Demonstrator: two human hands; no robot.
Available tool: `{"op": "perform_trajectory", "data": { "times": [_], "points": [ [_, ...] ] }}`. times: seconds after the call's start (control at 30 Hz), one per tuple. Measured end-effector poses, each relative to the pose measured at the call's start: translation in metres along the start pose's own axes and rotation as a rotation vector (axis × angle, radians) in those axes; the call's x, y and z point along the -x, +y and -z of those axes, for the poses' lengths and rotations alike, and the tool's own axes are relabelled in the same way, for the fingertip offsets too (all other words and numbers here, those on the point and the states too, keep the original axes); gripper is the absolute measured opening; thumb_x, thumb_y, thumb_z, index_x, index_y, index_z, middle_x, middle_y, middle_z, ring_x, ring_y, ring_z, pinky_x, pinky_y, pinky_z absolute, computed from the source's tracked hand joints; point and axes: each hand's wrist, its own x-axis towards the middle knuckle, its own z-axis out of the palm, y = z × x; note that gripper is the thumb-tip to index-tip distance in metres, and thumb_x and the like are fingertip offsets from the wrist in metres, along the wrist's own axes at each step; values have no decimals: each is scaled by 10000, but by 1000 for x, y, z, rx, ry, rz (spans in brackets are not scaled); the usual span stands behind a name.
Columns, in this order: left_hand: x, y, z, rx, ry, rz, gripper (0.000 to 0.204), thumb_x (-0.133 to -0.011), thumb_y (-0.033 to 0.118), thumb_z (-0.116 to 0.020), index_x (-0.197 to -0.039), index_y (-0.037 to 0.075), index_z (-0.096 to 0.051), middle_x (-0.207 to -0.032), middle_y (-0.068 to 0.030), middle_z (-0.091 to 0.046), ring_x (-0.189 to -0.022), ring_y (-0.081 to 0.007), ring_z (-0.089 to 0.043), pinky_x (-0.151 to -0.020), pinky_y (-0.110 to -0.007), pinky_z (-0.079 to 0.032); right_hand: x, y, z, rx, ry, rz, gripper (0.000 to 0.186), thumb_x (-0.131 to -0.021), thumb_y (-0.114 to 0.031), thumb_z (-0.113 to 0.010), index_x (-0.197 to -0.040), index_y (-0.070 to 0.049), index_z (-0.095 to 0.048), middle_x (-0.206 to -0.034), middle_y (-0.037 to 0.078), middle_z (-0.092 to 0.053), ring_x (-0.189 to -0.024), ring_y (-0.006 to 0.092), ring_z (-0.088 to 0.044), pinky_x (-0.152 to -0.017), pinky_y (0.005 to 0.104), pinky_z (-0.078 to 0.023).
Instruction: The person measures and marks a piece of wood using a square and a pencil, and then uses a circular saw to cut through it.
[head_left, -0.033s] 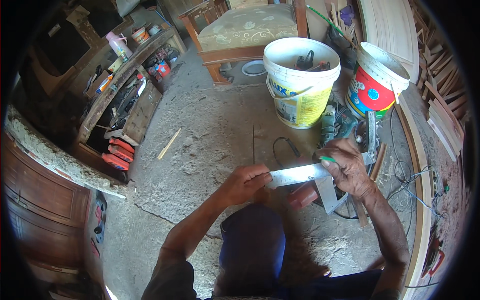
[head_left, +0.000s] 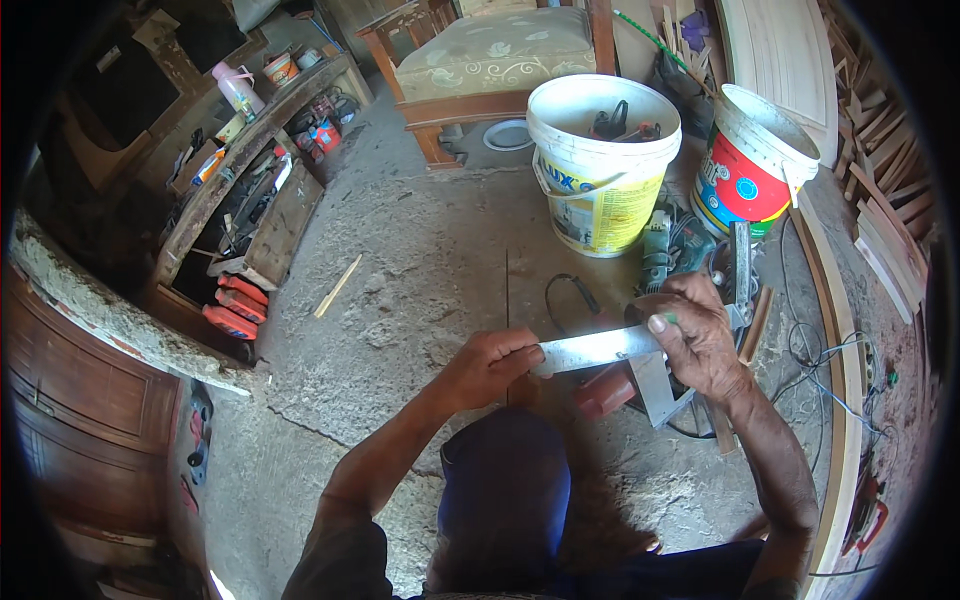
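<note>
A flat, shiny metal strip is held level above the floor between my hands. My left hand is closed on its left end, thumb on top. At the right end, my right hand is closed on a small green object, mostly covered by the thumb; its kind cannot be made out. Whether these fingers also grip the strip is unclear. Below the right hand, a grey metal plate slants down beside a reddish-brown block.
A white-and-yellow bucket holding tools stands ahead, beside a red-and-blue bucket. A green power tool lies near them. Loose cables and a long wooden strip lie right. A cushioned wooden chair stands behind; red bottles are left.
My right thumb has shifted slightly up and over the green object, which shows less now. My left hand and the metal strip look unmoved.
</note>
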Motion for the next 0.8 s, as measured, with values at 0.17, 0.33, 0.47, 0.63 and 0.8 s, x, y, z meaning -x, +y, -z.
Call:
{"op": "perform_trajectory", "data": {
  "times": [0.17,0.33,0.47,0.63,0.8],
  "points": [
    [3,-6,1,29,-6,36,210,-1015,169,-543,-968,27,-690,-882,-40,-681,-838,-94,-608,-775,-267,-472,9,-65,-8,-704,20,-440,214,-990,-210,-605,-888,-28,-652,-795,87,-638,-674,172,-607,-606,315,-493],
    [2,-10,-4,102,23,69,187,-1003,163,-567,-965,13,-672,-858,-29,-655,-820,-80,-583,-745,-262,-466,28,-84,-42,-741,-37,-270,159,-936,-89,-664,-816,-13,-593,-731,79,-617,-589,179,-575,-546,305,-443],
    [3,-4,-2,65,35,110,179,-990,177,-594,-956,14,-658,-822,-21,-617,-793,-76,-556,-710,-268,-458,26,-105,-62,-602,16,-222,119,-885,22,-629,-963,-21,-550,-810,121,-641,-644,265,-652,-565,358,-488],
    [3,-5,-1,83,30,110,181,-986,190,-602,-956,20,-658,-812,-21,-609,-788,-75,-550,-700,-270,-455,23,-110,-73,-607,-7,-269,218,-857,63,-591,-1035,-28,-507,-797,119,-630,-685,306,-680,-580,380,-512],
    [3,-9,-1,61,26,73,185,-990,193,-597,-961,20,-656,-813,-20,-610,-794,-76,-552,-703,-270,-453,18,-110,-72,-625,-73,-279,198,-851,85,-556,-1002,-23,-489,-757,114,-608,-685,301,-680,-576,379,-510]
  ]
}}
